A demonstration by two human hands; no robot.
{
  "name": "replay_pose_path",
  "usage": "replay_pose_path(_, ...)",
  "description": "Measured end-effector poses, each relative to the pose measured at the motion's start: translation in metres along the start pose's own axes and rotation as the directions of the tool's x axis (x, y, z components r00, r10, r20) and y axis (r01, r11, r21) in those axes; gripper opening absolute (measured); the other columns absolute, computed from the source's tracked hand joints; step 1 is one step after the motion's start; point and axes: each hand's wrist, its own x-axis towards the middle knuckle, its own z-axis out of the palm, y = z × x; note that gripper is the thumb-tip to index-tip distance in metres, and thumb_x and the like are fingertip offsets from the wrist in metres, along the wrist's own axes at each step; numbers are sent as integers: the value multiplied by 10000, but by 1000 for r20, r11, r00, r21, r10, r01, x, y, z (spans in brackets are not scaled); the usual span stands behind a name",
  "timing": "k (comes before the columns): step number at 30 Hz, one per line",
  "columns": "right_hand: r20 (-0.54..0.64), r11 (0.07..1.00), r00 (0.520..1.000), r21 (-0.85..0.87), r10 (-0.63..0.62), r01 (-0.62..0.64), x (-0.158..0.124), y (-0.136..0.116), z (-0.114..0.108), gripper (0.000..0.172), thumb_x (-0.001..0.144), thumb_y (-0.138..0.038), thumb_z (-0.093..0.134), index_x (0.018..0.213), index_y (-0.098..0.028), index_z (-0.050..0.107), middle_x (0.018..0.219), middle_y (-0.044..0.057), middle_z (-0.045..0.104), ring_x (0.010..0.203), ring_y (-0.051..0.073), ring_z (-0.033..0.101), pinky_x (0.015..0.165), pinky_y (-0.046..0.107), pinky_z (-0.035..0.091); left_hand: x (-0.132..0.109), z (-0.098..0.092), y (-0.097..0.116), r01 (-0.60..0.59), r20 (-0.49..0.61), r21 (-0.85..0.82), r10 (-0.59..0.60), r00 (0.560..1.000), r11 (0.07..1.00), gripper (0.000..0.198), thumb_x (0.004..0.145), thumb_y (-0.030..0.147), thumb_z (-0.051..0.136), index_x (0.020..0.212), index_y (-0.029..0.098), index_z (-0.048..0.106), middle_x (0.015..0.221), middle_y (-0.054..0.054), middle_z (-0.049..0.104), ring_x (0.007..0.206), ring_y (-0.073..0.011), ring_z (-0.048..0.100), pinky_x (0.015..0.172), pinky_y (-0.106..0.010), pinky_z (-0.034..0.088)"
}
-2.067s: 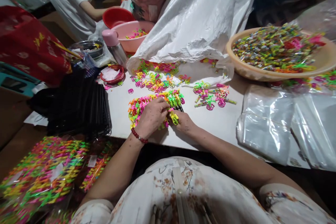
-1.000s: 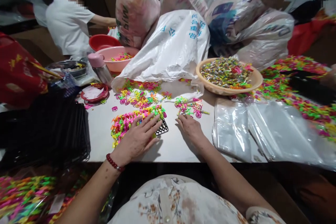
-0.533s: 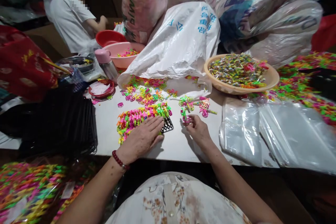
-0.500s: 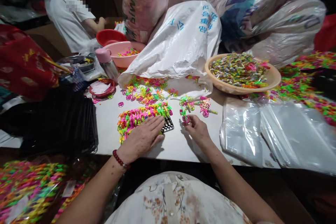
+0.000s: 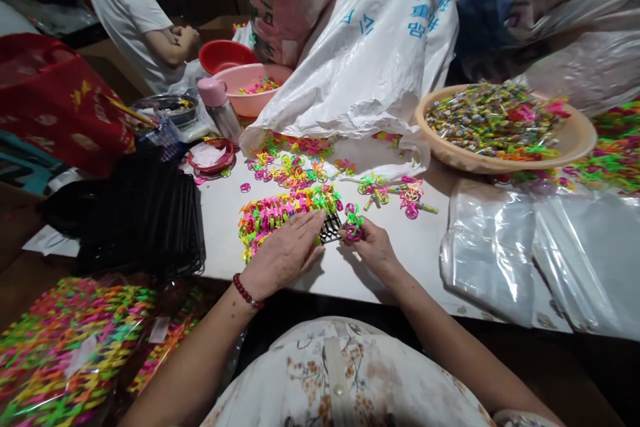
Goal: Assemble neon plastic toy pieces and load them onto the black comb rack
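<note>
My left hand [image 5: 287, 247] lies with its fingers stretched out over rows of colourful small plastic toys [image 5: 267, 210] set in a black grid tray [image 5: 330, 229]. The fingers partly cover the toys, and only the tray's right end shows bare. Just right of that end, my right hand [image 5: 376, 248] pinches a small green and purple plastic toy [image 5: 353, 221] with round, wheel-like rings. Beyond it lie more loose toys [image 5: 411, 197] with stick-like pieces. A heap of loose toy pieces [image 5: 293, 170] spreads behind the tray.
A white sack [image 5: 370, 60] stands open behind the heap. Right of it is a wide basin [image 5: 425, 140] of wrapped sticks, with clear plastic bags [image 5: 493, 247] in front. Black trays [image 5: 150, 227] stack up at left, near a flask [image 5: 220, 107]. A person [image 5: 133, 20] sits behind.
My right hand has brought the small toy left, up to the tray's bare end. The left hand stays on the filled rows. The whole view has shifted somewhat.
</note>
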Motion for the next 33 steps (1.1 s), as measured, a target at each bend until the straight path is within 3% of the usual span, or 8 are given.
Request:
replay_pose_path(7,-36,956,983,241,182,-168,-15,-12,6,291,687,-410,813,779,-184,653,615,-38,560,523,83,423,499,234,349,-2,0,-2,9,17,-43,-8,1000,999,571,979,307,455,1487,83,320,1477,-188,475,1394,-247,434,1166,-437,384)
replay_pose_path(12,27,966,987,202,160,-163,-15,-12,14,300,729,-433,775,803,-195,608,648,-30,590,586,117,522,574,254,429,-2,1,-3,4,7,-83,-3,1000,997,567,984,258,423,1510,103,278,1477,-184,475,1394,-245,435,1162,-457,391)
replay_pose_path(17,91,995,995,-76,-50,57,0,-6,25,232,814,-402,653,923,-200,624,782,7,656,685,154,568,659,285,466,-3,3,-6,-29,-15,-120,27,1000,992,602,962,157,398,1534,114,217,1495,-183,452,1408,-237,415,1159,-459,397)
replay_pose_path(22,212,930,952,-248,-221,271,9,-1,33,149,835,-292,541,876,-180,631,745,6,635,654,141,513,637,255,420,-5,4,-8,-30,-22,-167,27,999,985,662,929,128,429,1546,134,192,1507,-173,437,1407,-250,414,1164,-474,388)
replay_pose_path(26,282,885,920,-303,-271,354,16,1,32,109,800,-200,502,775,-183,607,712,5,616,631,139,502,611,243,386,-5,2,-9,-21,-23,-190,17,1000,982,688,919,112,433,1555,132,170,1535,-173,394,1437,-240,365,1173,-454,377)
replay_pose_path(33,393,826,885,-391,-250,406,28,5,31,205,752,-100,520,874,-201,649,815,41,672,721,185,566,693,284,441,-2,-1,-5,-41,54,-108,47,997,993,593,953,156,422,1528,166,278,1597,-119,295,1490,-223,248,1203,-448,318)
